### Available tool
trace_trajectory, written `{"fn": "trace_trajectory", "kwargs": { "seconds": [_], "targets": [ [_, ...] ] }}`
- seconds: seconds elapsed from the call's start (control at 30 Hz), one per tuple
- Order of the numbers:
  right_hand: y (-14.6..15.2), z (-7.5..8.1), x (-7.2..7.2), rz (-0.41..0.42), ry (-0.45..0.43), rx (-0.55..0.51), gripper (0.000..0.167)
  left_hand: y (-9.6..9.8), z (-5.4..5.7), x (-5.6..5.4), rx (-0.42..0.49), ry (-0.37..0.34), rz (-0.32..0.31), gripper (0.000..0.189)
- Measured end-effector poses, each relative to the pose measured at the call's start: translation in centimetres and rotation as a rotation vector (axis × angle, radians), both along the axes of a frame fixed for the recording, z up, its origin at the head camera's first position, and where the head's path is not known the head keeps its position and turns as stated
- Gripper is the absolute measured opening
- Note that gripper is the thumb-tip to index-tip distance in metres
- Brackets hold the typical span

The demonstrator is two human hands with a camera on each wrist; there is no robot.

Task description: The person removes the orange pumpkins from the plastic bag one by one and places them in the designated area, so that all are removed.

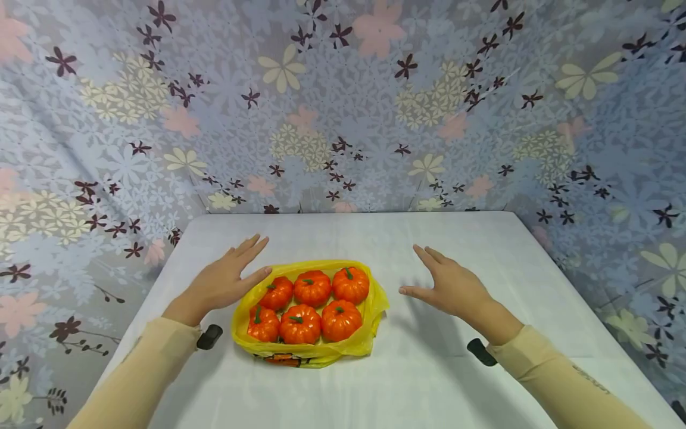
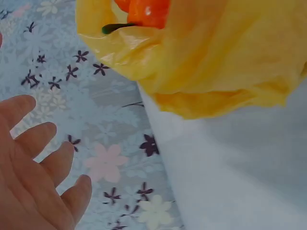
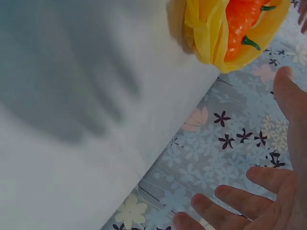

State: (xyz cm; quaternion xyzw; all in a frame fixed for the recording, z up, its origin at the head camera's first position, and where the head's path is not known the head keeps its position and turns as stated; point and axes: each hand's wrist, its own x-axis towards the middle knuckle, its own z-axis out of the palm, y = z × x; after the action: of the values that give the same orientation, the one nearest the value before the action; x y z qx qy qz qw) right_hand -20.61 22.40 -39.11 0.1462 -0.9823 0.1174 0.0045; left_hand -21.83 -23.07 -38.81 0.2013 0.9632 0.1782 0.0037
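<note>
A yellow plastic bag (image 1: pixel 348 351) lies on the white table with its mouth spread wide. Inside it sit several small orange pumpkins (image 1: pixel 312 288) with green stems, in two rows. My left hand (image 1: pixel 227 280) hovers at the bag's left side, fingers extended and nothing held; whether the thumb touches the rim I cannot tell. To the right of the bag, and apart from it, my right hand (image 1: pixel 455 289) hangs above the table with its fingers straight and spread. In the left wrist view the bag's side (image 2: pixel 230 57) hides most of the pumpkins.
The white table (image 1: pixel 429 381) runs back to a flowered cloth (image 1: pixel 343 107) that hangs behind and at both sides. A dark wrist strap piece (image 1: pixel 209 337) shows at the left cuff, another (image 1: pixel 482 352) at the right. The right hand's shadow (image 3: pixel 96 76) falls on the table.
</note>
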Motion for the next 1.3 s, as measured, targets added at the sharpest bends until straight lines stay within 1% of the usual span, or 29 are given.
{"fn": "trace_trajectory", "kwargs": {
  "seconds": [0.13, 0.27, 0.33, 0.5, 0.67, 0.73, 0.83, 0.93, 1.03, 1.17, 1.3],
  "targets": [
    [-0.7, -0.4, 0.0, 0.001, -0.019, -0.065, 0.104, -0.7, -1.0, 0.0, 0.12, -0.064, 0.019, 0.073],
    [-1.3, -0.7, 0.1, 0.006, -0.047, -0.128, 0.105, -1.2, -1.9, 0.0, 0.231, -0.105, 0.01, 0.068],
    [-1.6, -0.9, 0.1, 0.011, -0.053, -0.157, 0.105, -1.4, -2.2, 0.0, 0.267, -0.116, -0.001, 0.066],
    [-2.3, -1.4, 0.1, 0.024, -0.072, -0.267, 0.103, -1.6, -2.9, 0.2, 0.313, -0.138, -0.015, 0.063],
    [-2.9, -1.8, 0.4, 0.037, -0.123, -0.423, 0.101, -1.8, -3.7, 0.5, 0.36, -0.145, -0.023, 0.06],
    [-3.1, -1.9, 0.6, 0.043, -0.14, -0.479, 0.099, -1.8, -4.0, 0.5, 0.378, -0.146, -0.036, 0.058],
    [-3.4, -2.3, 1.1, 0.052, -0.151, -0.542, 0.096, -1.8, -4.7, 0.6, 0.405, -0.151, -0.049, 0.056],
    [-3.9, -2.8, 1.3, 0.078, -0.156, -0.589, 0.093, -1.9, -5.2, 0.7, 0.446, -0.161, -0.058, 0.053],
    [-4.6, -3.1, 1.5, 0.101, -0.16, -0.635, 0.089, -2.0, -5.8, 0.7, 0.519, -0.2, -0.052, 0.051],
    [-5.8, -3.4, 1.7, 0.123, -0.176, -0.676, 0.086, -2.1, -6.2, 0.7, 0.613, -0.267, -0.033, 0.048],
    [-6.9, -3.8, 1.6, 0.138, -0.204, -0.702, 0.084, -2.2, -6.3, 0.8, 0.641, -0.304, -0.033, 0.047]
  ]
}}
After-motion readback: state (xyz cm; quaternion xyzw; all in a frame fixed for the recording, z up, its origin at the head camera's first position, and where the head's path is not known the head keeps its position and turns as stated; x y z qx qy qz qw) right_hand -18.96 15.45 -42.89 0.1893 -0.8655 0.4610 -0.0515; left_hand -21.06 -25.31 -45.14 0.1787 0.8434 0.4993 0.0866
